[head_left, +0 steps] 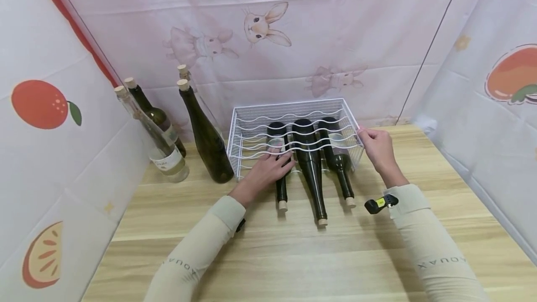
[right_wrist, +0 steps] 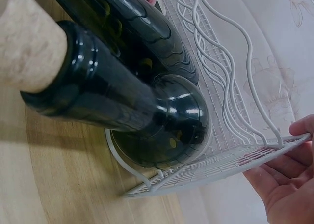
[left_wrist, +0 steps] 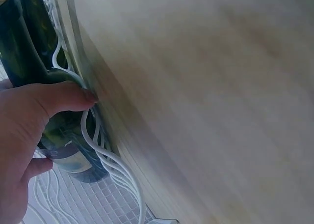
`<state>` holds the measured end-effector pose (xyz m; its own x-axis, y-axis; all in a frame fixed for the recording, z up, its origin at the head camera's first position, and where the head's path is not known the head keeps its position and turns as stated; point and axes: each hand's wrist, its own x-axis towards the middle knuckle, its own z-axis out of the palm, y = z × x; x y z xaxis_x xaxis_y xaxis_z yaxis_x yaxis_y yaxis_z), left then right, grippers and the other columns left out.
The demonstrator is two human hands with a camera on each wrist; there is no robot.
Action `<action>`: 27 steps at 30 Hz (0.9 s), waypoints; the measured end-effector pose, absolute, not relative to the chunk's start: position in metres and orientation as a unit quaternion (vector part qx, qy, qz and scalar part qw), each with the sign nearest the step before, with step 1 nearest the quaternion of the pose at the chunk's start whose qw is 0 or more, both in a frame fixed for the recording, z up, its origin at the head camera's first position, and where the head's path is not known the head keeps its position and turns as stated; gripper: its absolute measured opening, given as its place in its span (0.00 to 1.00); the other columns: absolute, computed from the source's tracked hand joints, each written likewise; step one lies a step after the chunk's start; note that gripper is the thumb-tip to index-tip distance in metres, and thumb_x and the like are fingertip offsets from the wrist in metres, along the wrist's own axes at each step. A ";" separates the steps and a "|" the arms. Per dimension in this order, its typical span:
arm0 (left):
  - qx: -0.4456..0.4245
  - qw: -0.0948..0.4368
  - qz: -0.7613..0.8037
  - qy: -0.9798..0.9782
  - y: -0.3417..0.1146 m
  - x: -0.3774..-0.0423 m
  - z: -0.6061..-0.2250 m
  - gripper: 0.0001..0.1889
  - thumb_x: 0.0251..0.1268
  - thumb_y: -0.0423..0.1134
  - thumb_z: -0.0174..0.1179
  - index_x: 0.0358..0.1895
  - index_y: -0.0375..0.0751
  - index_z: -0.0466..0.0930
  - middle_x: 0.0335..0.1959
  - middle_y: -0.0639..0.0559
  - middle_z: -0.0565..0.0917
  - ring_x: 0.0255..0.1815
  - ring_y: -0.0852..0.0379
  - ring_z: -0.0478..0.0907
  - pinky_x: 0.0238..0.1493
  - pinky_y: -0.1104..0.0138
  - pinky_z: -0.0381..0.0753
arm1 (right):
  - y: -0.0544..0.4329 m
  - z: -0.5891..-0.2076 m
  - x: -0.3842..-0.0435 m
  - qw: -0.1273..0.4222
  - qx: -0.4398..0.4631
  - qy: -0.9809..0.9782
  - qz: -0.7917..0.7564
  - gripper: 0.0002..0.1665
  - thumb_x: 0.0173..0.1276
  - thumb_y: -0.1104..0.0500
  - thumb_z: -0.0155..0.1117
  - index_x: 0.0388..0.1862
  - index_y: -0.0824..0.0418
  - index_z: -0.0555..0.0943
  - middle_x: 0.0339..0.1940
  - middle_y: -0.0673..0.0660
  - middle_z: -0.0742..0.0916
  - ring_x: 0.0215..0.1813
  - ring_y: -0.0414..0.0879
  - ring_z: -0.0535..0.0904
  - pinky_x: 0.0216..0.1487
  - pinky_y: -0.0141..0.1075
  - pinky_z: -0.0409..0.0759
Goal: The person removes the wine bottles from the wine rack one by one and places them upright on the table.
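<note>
Wood-grain table (head_left: 268, 260); left hand (head_left: 268, 170) curled round leftmost racked bottle (head_left: 281, 190), right hand (head_left: 379, 153) pinching white rack (head_left: 289, 104) by rim

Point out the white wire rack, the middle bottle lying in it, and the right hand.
White wire rack (head_left: 289, 104): head view, on its top back rim.
Middle bottle (head_left: 312, 163): head view, on its tapering shoulder.
Right hand (head_left: 378, 149): head view, on the back of the hand.

Pink bkdrop (head_left: 356, 22) w/ rabbit prints (head_left: 257, 27); white L cloth (head_left: 98, 153) w/ fruit prints (head_left: 39, 106); red strip (head_left: 65, 12); wood-grain tbl (head_left: 310, 269).
</note>
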<state>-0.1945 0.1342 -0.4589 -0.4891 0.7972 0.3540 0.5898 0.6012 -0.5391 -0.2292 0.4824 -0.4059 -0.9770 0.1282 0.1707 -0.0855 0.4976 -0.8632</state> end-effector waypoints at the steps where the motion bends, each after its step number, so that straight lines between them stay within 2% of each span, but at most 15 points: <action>1: -0.412 0.299 0.173 -0.843 0.134 -0.194 -0.458 0.29 0.71 0.26 0.37 0.64 0.53 0.80 0.68 0.50 0.81 0.62 0.41 0.83 0.52 0.57 0.88 | 0.482 -0.406 -0.229 0.108 -0.012 -0.859 0.501 0.27 0.78 0.47 0.55 0.61 0.64 0.85 0.58 0.66 0.88 0.40 0.29 0.78 0.39 0.19 0.75; 4: -0.414 0.297 0.176 -0.842 0.132 -0.194 -0.457 0.28 0.71 0.25 0.40 0.64 0.52 0.81 0.68 0.49 0.81 0.62 0.40 0.82 0.52 0.56 0.88 | 0.482 -0.407 -0.229 0.110 -0.011 -0.858 0.501 0.27 0.78 0.46 0.55 0.61 0.64 0.85 0.58 0.66 0.88 0.40 0.28 0.78 0.40 0.19 0.75; 8: -0.419 0.288 0.187 -0.841 0.131 -0.194 -0.457 0.25 0.72 0.27 0.43 0.63 0.51 0.80 0.68 0.49 0.81 0.63 0.40 0.82 0.52 0.56 0.89 | 0.481 -0.408 -0.228 0.105 -0.012 -0.858 0.502 0.27 0.78 0.46 0.55 0.60 0.65 0.85 0.58 0.66 0.89 0.42 0.32 0.80 0.40 0.20 0.75; 13: -0.435 0.330 0.177 -0.819 0.132 -0.194 -0.457 0.23 0.73 0.29 0.39 0.56 0.49 0.82 0.62 0.48 0.85 0.59 0.43 0.85 0.47 0.56 0.90 | 0.481 -0.408 -0.227 0.103 -0.013 -0.862 0.496 0.28 0.79 0.45 0.54 0.61 0.64 0.85 0.57 0.66 0.89 0.45 0.38 0.81 0.40 0.21 0.75; 19: -0.454 0.390 0.183 -0.780 0.132 -0.191 -0.455 0.18 0.73 0.30 0.44 0.51 0.47 0.83 0.57 0.48 0.87 0.55 0.47 0.87 0.40 0.58 0.90 | 0.482 -0.407 -0.227 0.106 -0.009 -0.866 0.488 0.28 0.79 0.45 0.54 0.62 0.63 0.85 0.56 0.66 0.89 0.41 0.34 0.79 0.39 0.21 0.75; 27: -0.461 0.396 0.186 -0.772 0.128 -0.184 -0.451 0.20 0.76 0.28 0.40 0.55 0.46 0.82 0.57 0.47 0.87 0.54 0.46 0.86 0.46 0.56 0.89 | 0.483 -0.404 -0.226 0.109 -0.012 -0.865 0.490 0.27 0.78 0.46 0.55 0.60 0.64 0.85 0.58 0.66 0.88 0.40 0.31 0.77 0.38 0.22 0.74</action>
<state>-0.1845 0.1277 -0.4507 -0.2627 0.8588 0.4399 0.5644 0.5065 -0.6518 -0.2259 0.4827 -0.4043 -0.9758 0.1280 0.1773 -0.0863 0.5196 -0.8501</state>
